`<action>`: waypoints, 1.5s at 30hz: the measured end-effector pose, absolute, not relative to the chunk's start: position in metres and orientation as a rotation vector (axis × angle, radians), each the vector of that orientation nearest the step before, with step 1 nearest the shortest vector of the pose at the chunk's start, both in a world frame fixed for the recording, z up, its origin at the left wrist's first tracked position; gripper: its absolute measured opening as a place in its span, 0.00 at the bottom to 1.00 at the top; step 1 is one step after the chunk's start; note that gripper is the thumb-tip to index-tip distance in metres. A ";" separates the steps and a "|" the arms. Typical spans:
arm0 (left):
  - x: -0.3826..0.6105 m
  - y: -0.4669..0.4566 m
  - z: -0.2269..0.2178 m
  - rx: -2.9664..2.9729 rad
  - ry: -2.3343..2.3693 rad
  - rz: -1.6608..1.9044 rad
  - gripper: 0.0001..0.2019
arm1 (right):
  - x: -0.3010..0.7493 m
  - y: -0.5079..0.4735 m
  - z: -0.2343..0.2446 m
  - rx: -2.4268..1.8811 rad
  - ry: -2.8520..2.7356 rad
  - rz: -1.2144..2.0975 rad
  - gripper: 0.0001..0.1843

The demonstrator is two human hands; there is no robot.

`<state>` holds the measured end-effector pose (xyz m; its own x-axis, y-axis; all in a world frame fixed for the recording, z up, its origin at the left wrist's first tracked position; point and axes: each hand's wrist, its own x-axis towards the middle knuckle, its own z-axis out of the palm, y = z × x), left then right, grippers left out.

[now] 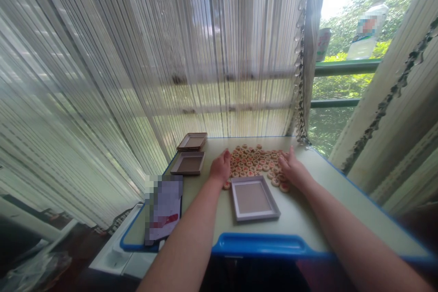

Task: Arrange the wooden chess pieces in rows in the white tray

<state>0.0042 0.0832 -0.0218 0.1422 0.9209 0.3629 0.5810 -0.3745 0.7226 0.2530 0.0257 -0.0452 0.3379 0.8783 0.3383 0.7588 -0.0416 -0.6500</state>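
Observation:
Round wooden Chinese chess pieces [251,163] with red and dark markings lie in a loose spread on the pale tabletop. My left hand [221,165] rests against the left side of this spread, palm inward. On the opposite side, my right hand [290,166] cups the edge of the pieces, its thumb raised and its fingers apart; neither hand is closed round a piece. Between my forearms sits a shallow square box [255,198] with pale walls and a brown bottom, with nothing in it. Its far edge is close to the nearest pieces.
Two more shallow trays, a nearer one [188,164] and a farther one [192,141], stand at the table's left. A dark-edged tablet-like slab [167,210] lies nearer me. The table has a blue rim [263,242]. String curtains [212,54] hang behind; a bottle [366,32] stands on the window rail.

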 end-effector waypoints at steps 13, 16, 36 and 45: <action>0.005 0.087 -0.029 1.895 1.330 1.149 0.38 | 0.255 0.027 -0.047 -1.726 -1.445 0.257 0.41; 0.006 0.087 -0.029 1.870 1.329 1.151 0.38 | 0.253 0.026 -0.045 -1.725 -1.440 0.257 0.41; 0.005 0.083 -0.018 1.957 1.369 1.074 0.35 | 0.243 0.024 -0.039 -1.639 -1.841 0.010 0.26; 0.008 0.082 -0.015 2.005 1.339 1.200 0.33 | 0.231 0.033 -0.023 -1.817 -2.028 -0.013 0.20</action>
